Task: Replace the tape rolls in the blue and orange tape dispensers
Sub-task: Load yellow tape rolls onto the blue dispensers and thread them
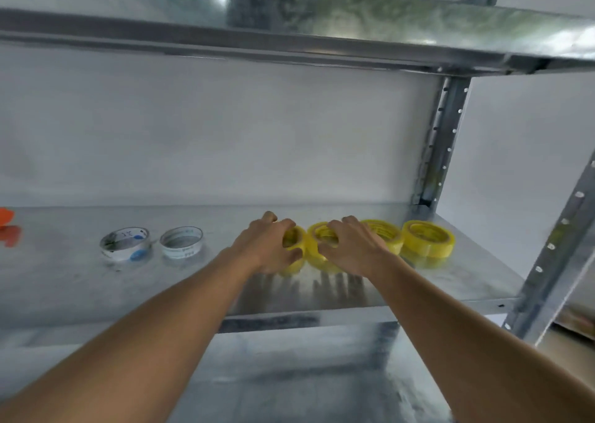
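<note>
Several yellow tape rolls lie in a row on the metal shelf. My left hand grips the leftmost yellow roll, thumb at its near side and fingers over the top. My right hand grips the second yellow roll the same way. A third roll sits partly behind my right hand, and a fourth roll lies free at the right. Two used white cores, a larger core and a smaller core, lie to the left. The orange tape dispenser shows at the left edge.
An upper shelf runs overhead, close above. Perforated metal uprights stand at the back right and front right. A lower shelf lies beneath my arms. A white wall is behind the shelf.
</note>
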